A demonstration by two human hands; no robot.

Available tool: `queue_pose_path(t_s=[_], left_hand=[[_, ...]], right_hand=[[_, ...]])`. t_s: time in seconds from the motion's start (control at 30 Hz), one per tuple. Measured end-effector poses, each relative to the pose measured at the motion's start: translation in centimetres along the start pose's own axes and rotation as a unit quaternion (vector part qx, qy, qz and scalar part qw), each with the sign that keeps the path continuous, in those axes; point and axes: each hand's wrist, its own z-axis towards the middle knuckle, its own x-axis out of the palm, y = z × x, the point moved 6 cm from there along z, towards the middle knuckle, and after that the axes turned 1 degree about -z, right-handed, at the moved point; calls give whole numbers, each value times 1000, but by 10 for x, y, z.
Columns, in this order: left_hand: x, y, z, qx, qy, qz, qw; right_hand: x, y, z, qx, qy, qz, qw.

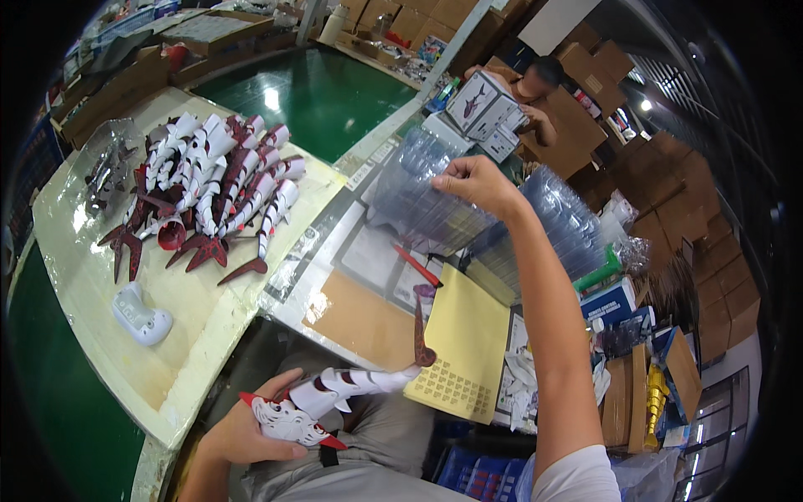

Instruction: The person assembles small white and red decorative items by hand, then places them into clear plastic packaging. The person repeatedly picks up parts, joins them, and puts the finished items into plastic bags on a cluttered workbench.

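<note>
My left hand [248, 428] is closed around the head end of a toy shark [335, 390], low over my lap. Its white segmented body runs right to a dark red tail fin [425, 356] above a yellow sheet. Red points stick out from its patterned head. My right hand [483, 186] is raised at a stack of clear plastic trays [427, 188], thumb and fingers pinched together at the stack's upper part. Whether a tray edge is between the fingertips I cannot tell. More toy sharks [209, 171] lie piled on the left table.
A white remote control [140, 315] lies on the cream table [88, 243]. Right of the yellow sheet [468, 335] stand more clear trays [548, 226]. A red cutter-like tool [416, 264] lies by the first stack. Across the bench a person [535, 88] handles printed boxes [481, 105].
</note>
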Motion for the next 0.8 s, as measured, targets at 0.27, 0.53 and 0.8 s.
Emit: queue_pose_path(t_s=[0.27,0.53,0.8], left_hand=[[7,5,-3,-28,48,60,997],[4,14,-6,2,9,-81,997],[7,30,-7,-9,56,-54,997]], right_hand=[[2,24,-11,-89,-58,-212,972],[31,27,-57,-184,-247,-312,899],[-41,30,-89,-216,-557,97,796]])
